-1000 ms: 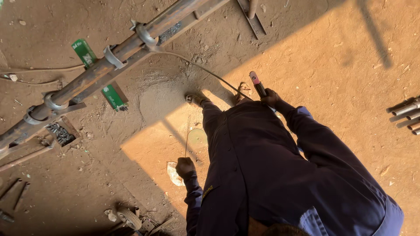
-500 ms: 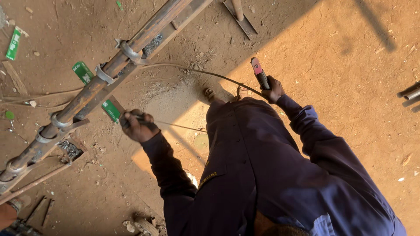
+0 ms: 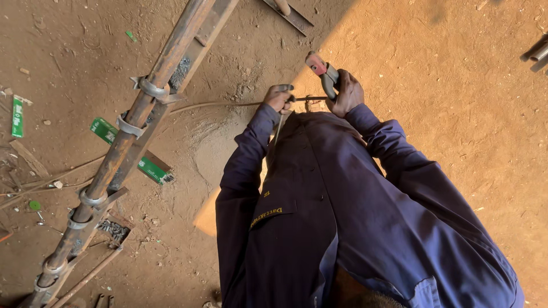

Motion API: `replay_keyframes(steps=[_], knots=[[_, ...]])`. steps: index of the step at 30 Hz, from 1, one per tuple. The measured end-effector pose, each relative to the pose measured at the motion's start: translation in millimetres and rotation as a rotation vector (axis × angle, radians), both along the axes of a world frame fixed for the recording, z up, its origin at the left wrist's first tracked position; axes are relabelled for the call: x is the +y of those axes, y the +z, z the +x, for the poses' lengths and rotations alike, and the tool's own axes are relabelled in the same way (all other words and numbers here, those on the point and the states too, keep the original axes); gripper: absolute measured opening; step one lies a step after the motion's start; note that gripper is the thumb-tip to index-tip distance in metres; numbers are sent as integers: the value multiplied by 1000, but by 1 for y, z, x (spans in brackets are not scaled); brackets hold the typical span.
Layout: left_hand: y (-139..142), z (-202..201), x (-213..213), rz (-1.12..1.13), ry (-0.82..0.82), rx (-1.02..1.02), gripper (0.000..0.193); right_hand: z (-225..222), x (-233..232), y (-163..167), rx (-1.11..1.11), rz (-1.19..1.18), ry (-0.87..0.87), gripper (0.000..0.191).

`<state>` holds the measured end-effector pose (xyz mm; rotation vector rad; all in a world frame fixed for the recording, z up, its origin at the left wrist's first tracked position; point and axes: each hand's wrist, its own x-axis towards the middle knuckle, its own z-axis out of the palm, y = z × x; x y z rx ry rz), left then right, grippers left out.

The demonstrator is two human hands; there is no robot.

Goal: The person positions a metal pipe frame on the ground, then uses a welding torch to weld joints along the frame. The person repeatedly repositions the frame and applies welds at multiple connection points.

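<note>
My right hand (image 3: pixel 347 90) grips a welding electrode holder (image 3: pixel 322 73) with a grey body and a pinkish-red end, held out in front of my dark blue coverall (image 3: pixel 319 205). My left hand (image 3: pixel 278 97) is closed on a thin welding rod (image 3: pixel 308 98) that runs across to the holder's jaws. The two hands are close together, a hand's width apart. A thin cable (image 3: pixel 217 105) trails from the hands over the dirt floor to the left.
A long rusty pipe (image 3: pixel 151 91) with several metal rings lies on an angle-iron bar, running diagonally from top centre to bottom left. Green packets (image 3: pixel 104 129) lie beside it on the dirt. Metal scraps (image 3: pixel 288 12) lie at the top and pipe ends (image 3: pixel 536 52) at right.
My left hand has come up from near the pipe to meet my right hand, bringing the thin rod to the holder. The view has shifted towards the hands.
</note>
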<state>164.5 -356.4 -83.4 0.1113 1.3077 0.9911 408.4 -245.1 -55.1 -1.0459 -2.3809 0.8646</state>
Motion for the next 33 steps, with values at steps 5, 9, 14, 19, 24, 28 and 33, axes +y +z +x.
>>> replay_keyframes(steps=[5, 9, 14, 19, 24, 28, 33], knots=[[22, 11, 44, 245, 302, 16, 23, 5, 6, -23, -198, -89, -240, 48], [37, -25, 28, 208, 131, 280, 30, 25, 9, -37, -77, -407, -476, 37], [24, -21, -1, 53, -240, 474, 34, 37, -2, -32, 207, -671, -392, 37], [6, 20, 25, -91, -185, 176, 35, 15, -13, -27, 12, -236, -223, 41], [37, 24, 75, 271, 240, 42, 4, -2, -1, -40, -261, -156, -200, 43], [63, -46, 55, 326, 297, 44, 13, 13, 9, -45, -168, -281, -311, 38], [31, -22, 9, 42, -45, 311, 23, 19, 6, -39, 350, -896, -371, 27]])
